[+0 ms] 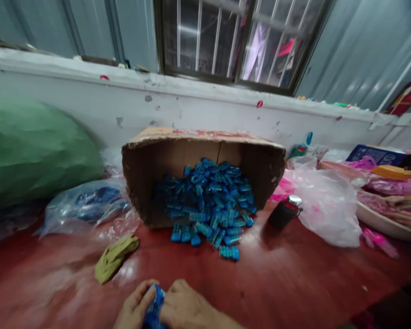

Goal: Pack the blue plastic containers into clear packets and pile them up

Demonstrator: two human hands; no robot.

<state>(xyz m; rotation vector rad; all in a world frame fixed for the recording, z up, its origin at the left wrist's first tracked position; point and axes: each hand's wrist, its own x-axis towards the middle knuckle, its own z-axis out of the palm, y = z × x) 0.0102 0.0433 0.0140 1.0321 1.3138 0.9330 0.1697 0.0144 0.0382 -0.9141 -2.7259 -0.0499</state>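
At the bottom of the view, my left hand has its thumb and fingers closed on a shiny blue plastic piece. My right hand is curled against the same piece from the other side, hiding part of it. Blur keeps its exact kind from showing. Beyond my hands, a cardboard box lies on its side with its mouth toward me. A heap of small blue plastic pieces with clear parts fills it and spills onto the red table. One such piece lies nearest me.
An olive cloth lies left of the box, near a clear bag with blue contents and a large green sack. A dark bottle and a white plastic bag stand right. Another person's hands work at a basin.
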